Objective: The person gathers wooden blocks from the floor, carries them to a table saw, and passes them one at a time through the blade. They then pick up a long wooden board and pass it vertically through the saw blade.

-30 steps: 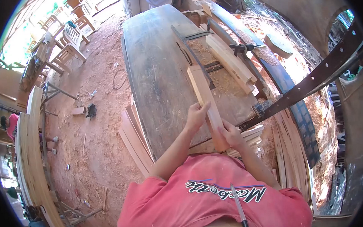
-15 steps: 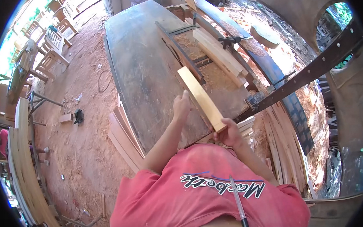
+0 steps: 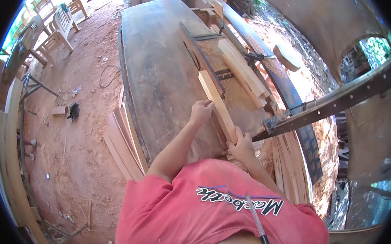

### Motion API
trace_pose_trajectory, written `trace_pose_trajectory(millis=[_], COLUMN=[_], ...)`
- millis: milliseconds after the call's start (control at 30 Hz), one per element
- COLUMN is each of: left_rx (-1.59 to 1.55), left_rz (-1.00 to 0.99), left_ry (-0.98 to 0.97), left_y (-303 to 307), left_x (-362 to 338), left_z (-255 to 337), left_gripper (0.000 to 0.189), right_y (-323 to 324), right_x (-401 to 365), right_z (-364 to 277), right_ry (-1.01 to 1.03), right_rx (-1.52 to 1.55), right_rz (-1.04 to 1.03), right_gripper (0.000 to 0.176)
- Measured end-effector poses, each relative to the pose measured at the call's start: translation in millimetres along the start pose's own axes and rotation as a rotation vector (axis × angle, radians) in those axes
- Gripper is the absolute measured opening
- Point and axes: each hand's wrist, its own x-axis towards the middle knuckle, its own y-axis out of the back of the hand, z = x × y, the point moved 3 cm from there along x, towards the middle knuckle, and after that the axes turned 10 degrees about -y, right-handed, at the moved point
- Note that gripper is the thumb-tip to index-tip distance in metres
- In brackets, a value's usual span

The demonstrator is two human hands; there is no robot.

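A pale wooden block (image 3: 217, 103), long and narrow, lies lengthwise over the metal-topped table (image 3: 156, 70), beside the dark fence bar (image 3: 203, 59). My right hand (image 3: 242, 147) grips its near end, with fingers wrapped round the edge. At the block's left side is my left hand (image 3: 202, 111), its fingers pressed together against or just beside the wood. Whether the left fingers pinch anything is too small to tell.
More pale boards (image 3: 241, 72) lie on the table's right part near a clamp (image 3: 254, 56). A dark perforated beam (image 3: 333, 107) crosses at the right. Planks (image 3: 125, 144) lean at the table's left side, and stacked timber (image 3: 17, 168) stands at the far left.
The block's upper face now looks paler and less shiny, and it has shifted slightly. My left hand has come closer to it and its fingers have closed. The whole view has turned a little.
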Motion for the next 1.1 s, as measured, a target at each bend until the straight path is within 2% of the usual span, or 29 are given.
trace_pose_trajectory(millis=[67,100,167,300,367,700,867,1100], left_rx=[0.052,0.041,0.146,0.161,0.247,0.186,0.222,0.252], left_rz=[0.182,0.195,-0.041,-0.085,-0.207,-0.104,-0.179,-0.171], left_ry=[-0.301,-0.299,-0.38,-0.359,-0.337,-0.366,-0.328,-0.328], left_y=[-12.7,-13.6,-23.6,-30.0,-25.9,-23.2,-17.1,-12.2], left_x=[24.0,23.6,24.4,29.8,30.4,50.9,63.7,70.1], left_z=[-43.4,-41.7,-36.6,-39.3,-33.1,-39.1,-37.3,-32.2], left_gripper=[0.041,0.041,0.048,0.05,0.05,0.043,0.041,0.04], right_y=[-1.3,0.7,-0.2,-3.2,-4.2,0.0,-5.8,-11.5], right_x=[6.8,9.0,12.8,22.6,26.8,51.4,62.9,71.2], right_z=[2.6,1.7,-2.7,-2.2,-4.5,-21.3,-23.8,-24.7], right_ry=[-0.132,-0.118,-0.067,-0.018,0.008,-0.024,0.008,0.026], right_rx=[0.326,0.316,0.256,0.236,0.215,0.061,0.06,0.06], right_rz=[-0.249,-0.251,-0.37,-0.394,-0.384,-0.503,-0.473,-0.464], right_gripper=[0.072,0.072,0.072,0.069,0.068,0.069,0.069,0.069])
